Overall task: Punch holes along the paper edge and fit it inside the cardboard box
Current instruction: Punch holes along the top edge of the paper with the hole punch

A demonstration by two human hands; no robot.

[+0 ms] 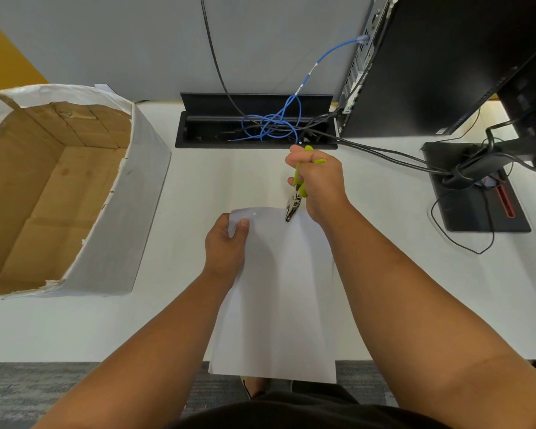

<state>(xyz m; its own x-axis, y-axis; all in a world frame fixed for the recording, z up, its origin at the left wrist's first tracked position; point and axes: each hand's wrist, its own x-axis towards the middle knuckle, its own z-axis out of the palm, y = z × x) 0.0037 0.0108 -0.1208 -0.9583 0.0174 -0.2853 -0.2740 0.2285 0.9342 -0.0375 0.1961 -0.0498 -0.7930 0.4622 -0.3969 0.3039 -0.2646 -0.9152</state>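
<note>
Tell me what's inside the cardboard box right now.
The cardboard box shows only bare brown walls and floor; no paper is in it. Its near inner corner is hidden behind the white-wrapped rim. The paper sheet is outside, held by the left hand.

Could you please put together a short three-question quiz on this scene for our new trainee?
1. True or false: the left hand holds the paper near its far corner.
2. Which does the right hand grip?
A. blue cable
B. green-handled hole punch
C. box flap
3. On which side of the paper does the cardboard box stand?

Key
1. True
2. B; its metal head sits on the paper's far edge.
3. The person's left, open at the top.
</note>
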